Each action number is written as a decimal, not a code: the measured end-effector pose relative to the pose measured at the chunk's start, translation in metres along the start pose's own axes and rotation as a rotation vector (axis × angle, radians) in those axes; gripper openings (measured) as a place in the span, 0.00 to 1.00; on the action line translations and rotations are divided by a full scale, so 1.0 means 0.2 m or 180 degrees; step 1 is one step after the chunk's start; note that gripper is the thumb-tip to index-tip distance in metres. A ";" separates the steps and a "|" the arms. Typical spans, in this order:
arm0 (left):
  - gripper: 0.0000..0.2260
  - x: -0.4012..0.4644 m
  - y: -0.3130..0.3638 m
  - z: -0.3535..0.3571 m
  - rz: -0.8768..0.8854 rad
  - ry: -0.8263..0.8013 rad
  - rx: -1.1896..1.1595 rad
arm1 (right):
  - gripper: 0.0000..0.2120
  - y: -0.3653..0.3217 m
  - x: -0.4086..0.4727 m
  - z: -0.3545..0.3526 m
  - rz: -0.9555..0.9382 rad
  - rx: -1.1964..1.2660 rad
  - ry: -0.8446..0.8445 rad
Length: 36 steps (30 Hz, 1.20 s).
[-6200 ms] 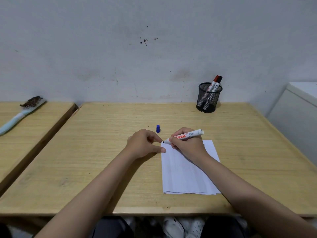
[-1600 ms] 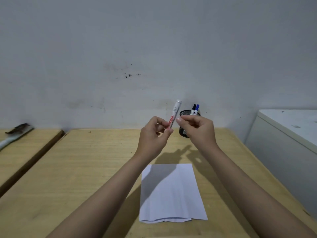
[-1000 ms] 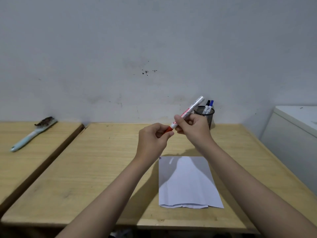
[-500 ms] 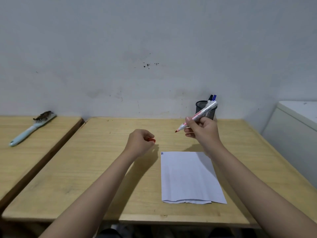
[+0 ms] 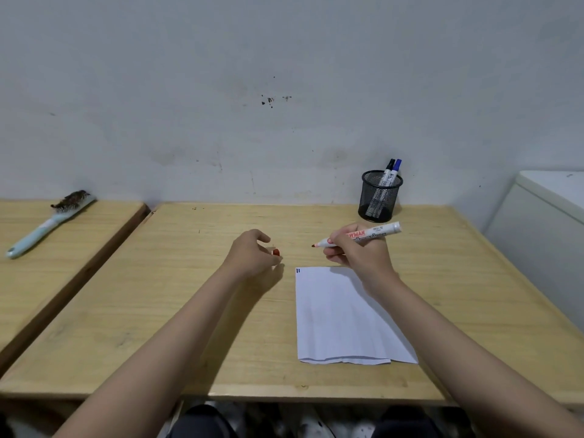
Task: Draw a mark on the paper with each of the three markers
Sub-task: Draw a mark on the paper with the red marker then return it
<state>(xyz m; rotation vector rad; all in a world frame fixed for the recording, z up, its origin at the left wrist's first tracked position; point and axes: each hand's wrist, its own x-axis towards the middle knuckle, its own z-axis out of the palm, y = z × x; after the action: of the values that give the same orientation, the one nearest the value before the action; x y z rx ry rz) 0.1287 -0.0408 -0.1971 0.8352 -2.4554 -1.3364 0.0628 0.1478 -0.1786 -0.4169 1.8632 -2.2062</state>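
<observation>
**At the Far Left Corner of the Paper: Third Marker Uncapped and Ready**

Above the table (image 5: 189,311), just beyond the far edge of the paper (image 5: 344,314), the right hand (image 5: 357,254) is clamped on the red marker (image 5: 360,237). Its exposed tip points left and hangs clear of the sheet. The left hand (image 5: 249,254) is curled around the red cap (image 5: 276,251), low over the table, just left of the paper's far left corner. Two small dark marks (image 5: 297,271) sit at that corner. The black marker (image 5: 388,172) and blue marker (image 5: 394,172) stand capped in the mesh cup (image 5: 380,197) near the table's far right corner.

Risks, as judged:
- Neither hand pins the sheet. A stroke could drag or crease it.
- The tip is over bare wood. Lowering short of the edge would stain the table.
- A stroke on the existing marks would leave the red one unreadable.
- The cap could roll away if released.

Surface and room: a pale wooden table against a scuffed white wall (image 5: 284,74). A second table (image 5: 47,248) adjoins on the left, carrying a hairbrush (image 5: 50,221). A white cabinet (image 5: 543,235) stands at right.
</observation>
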 end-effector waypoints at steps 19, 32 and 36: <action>0.18 -0.15 -0.05 0.08 0.0904 -0.0544 0.0939 | 0.05 0.27 0.01 0.04 0.0186 -0.0350 -0.0124; 0.18 -0.12 -0.06 0.08 0.0885 -0.0681 0.1003 | 0.04 0.29 0.01 0.03 0.0061 -0.0831 -0.0236; 0.17 -0.12 -0.06 0.07 0.0910 -0.0682 0.1009 | 0.03 0.29 0.02 0.03 0.0120 -0.0848 -0.0263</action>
<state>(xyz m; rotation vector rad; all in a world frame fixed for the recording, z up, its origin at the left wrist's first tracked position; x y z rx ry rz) 0.1461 -0.0214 -0.2130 0.3900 -2.8691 -0.9969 0.0610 0.1309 -0.2354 -0.5062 2.1074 -1.8916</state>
